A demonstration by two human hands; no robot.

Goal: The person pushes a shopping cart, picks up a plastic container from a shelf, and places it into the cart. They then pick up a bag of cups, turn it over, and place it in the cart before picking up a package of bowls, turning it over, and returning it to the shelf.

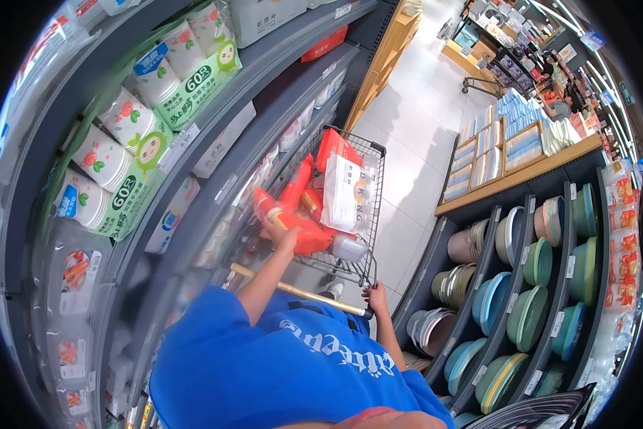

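My left hand (283,237) is closed on a red plastic-wrapped pack (270,210) over the left side of a black wire shopping cart (380,187). Motion blurs that pack a little, and its contents are hard to make out. My right hand (376,297) is wrapped round the cart's handle (321,298) at its right end. Inside the cart lie a white printed pack (343,193), another red pack (338,148) behind it, and a clear plastic package (348,248) near the front.
Close on my left, a shelf (210,100) holds paper cup packs (125,161). To the right, a rack (436,286) carries stacked bowls and basins (528,319), topped by folded cloths (521,118). A tiled aisle (407,100) runs ahead, with a person (556,106) far off.
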